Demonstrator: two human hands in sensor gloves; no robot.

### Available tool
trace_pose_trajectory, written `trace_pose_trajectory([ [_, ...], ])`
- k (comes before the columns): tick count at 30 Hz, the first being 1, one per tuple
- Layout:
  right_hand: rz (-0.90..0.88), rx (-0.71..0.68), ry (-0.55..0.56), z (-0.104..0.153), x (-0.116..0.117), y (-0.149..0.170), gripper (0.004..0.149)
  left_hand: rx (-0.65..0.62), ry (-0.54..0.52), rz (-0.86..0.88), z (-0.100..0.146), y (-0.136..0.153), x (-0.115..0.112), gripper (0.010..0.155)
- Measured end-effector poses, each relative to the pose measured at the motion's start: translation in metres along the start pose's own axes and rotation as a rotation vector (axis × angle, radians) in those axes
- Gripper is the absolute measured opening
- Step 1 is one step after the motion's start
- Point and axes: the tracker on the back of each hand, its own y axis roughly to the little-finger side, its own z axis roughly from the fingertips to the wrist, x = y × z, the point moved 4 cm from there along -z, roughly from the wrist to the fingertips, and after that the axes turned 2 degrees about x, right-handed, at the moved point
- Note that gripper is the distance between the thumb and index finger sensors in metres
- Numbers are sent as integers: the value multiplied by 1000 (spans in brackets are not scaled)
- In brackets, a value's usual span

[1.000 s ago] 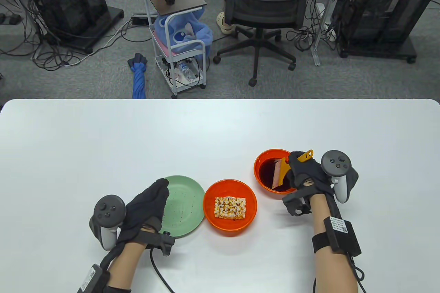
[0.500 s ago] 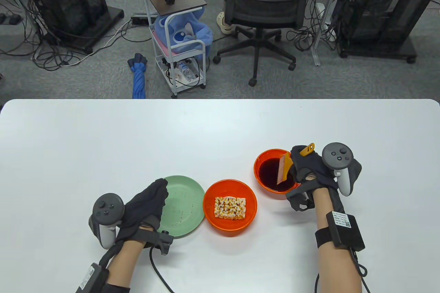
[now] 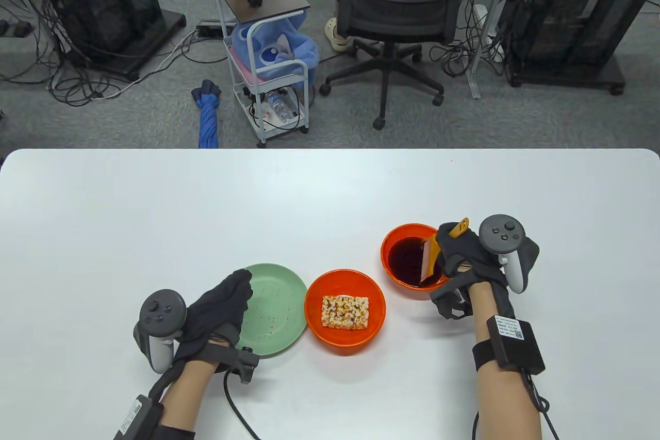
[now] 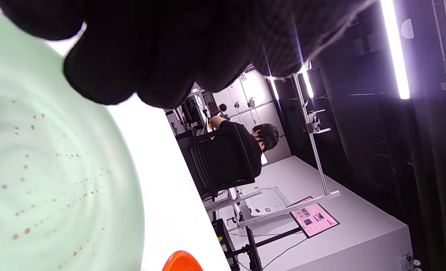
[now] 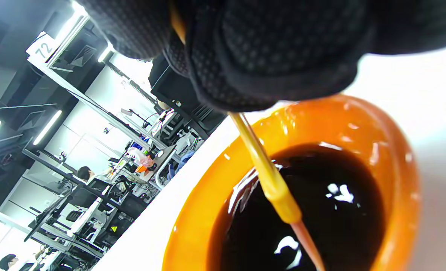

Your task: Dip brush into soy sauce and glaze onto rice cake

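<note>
The right hand [image 3: 466,254] reaches in from the near edge of the table and sits at the right rim of the orange sauce bowl [image 3: 392,275], with its fingers [image 5: 268,56] curled tight around the yellow handle of the basting brush [image 3: 432,254]. The handle end sticks out above the hand, away from the person, and the long axis of the brush slants down from the grip toward the person and a little to the left, so the pink bristles go into the dark soy sauce [image 3: 407,262] that fills this bowl. Left of the grip stands a second orange bowl [image 3: 317,321] with the rice cake [image 3: 346,312] lying flat inside. Further left, the left hand [image 3: 219,308] rests with loosely bent fingers on the near left edge of the green plate [image 3: 281,306] and holds nothing; the plate carries only small brown specks.
</note>
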Motion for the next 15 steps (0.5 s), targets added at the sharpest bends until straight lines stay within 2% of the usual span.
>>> trace_pose_trajectory([
  [7,104,-4,-3,-1,-19,-12,46,12,2,8,0,1,1,53],
  [15,187,15,-50,-8,-12,-14,46,19,15,7,-1,2,1,54],
])
